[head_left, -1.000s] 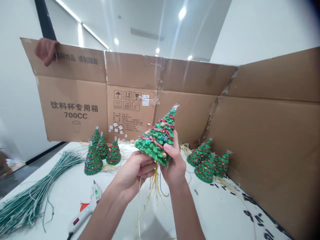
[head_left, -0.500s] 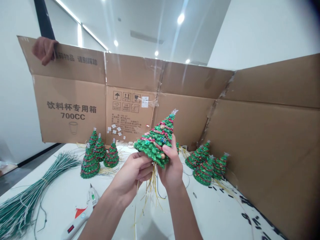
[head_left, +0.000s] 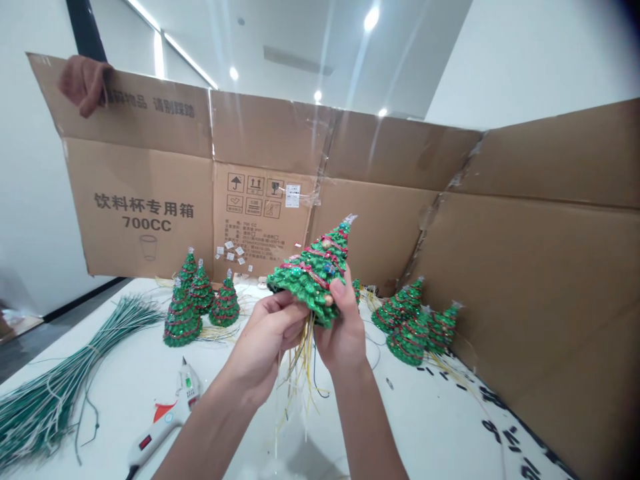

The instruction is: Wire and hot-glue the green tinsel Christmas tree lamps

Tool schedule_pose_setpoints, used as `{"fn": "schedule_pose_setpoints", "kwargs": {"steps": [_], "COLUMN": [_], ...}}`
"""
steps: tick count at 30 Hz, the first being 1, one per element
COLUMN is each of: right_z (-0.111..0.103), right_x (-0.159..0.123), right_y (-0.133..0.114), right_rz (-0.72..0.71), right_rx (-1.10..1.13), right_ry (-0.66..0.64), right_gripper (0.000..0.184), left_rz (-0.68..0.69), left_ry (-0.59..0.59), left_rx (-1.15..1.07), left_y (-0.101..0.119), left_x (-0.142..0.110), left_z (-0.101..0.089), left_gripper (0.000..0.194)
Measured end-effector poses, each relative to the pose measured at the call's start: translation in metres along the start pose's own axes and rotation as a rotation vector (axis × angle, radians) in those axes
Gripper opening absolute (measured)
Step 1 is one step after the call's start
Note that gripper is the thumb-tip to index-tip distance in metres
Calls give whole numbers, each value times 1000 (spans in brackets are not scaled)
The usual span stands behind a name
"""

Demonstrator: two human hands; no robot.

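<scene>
A small glittery green Christmas tree (head_left: 317, 277) with red garlands, gold balls and a silvery star leans to the right above the table. My right hand (head_left: 345, 327) is closed round its right side, thumb on the front. At the lower left edge, my left hand (head_left: 267, 347) has its fingers curled under the base; their tips are hidden. Thin yellow, white and dark wires (head_left: 303, 370) hang down from the underside between my hands.
Several similar trees stand at the left (head_left: 183, 313) and right (head_left: 407, 333). A glue gun (head_left: 167, 423) and a bundle of green wires (head_left: 65, 387) lie at the left. Cardboard walls (head_left: 150, 173) enclose the back and right of the white table (head_left: 430, 433).
The view has shifted slightly. The tree stays in both hands, tipped a little, with more of its dark underside edge showing at the left.
</scene>
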State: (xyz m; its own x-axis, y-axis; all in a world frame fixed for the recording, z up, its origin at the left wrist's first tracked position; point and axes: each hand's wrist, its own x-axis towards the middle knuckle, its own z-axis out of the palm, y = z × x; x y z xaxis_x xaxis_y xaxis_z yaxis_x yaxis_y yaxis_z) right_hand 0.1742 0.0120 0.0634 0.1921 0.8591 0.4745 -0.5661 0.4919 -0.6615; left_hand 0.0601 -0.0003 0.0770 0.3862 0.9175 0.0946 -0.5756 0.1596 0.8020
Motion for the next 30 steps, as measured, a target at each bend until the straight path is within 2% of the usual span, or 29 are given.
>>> {"fn": "schedule_pose_setpoints", "kwargs": {"steps": [2, 7, 11, 17, 21, 24, 30], "right_z": [2, 10, 15, 12, 8, 6, 5], "right_x": [-1, -5, -7, -6, -5, -5, -4], "right_y": [1, -1, -2, -4, -6, -7, -6], "right_rz": [15, 30, 28, 13, 14, 25, 26], "right_rx": [1, 17, 27, 48, 62, 53, 68], "right_ry": [3, 87, 95, 146, 98, 72, 103], "right_gripper": [61, 79, 86, 81, 89, 88, 83], "left_rz": [20, 51, 48, 43, 33, 26, 131], "left_ry": [26, 97, 115, 96, 77, 65, 85], "left_rx": [-16, -40, -44, -51, -73, -128, -60], "left_y": [-1, -2, -3, -7, -6, -3, -3], "left_x": [-1, -3, -2, -2, -6, -9, -12], "left_z": [1, 3, 2, 4, 8, 11, 15], "left_gripper": [54, 58, 60, 59, 57, 52, 54]}}
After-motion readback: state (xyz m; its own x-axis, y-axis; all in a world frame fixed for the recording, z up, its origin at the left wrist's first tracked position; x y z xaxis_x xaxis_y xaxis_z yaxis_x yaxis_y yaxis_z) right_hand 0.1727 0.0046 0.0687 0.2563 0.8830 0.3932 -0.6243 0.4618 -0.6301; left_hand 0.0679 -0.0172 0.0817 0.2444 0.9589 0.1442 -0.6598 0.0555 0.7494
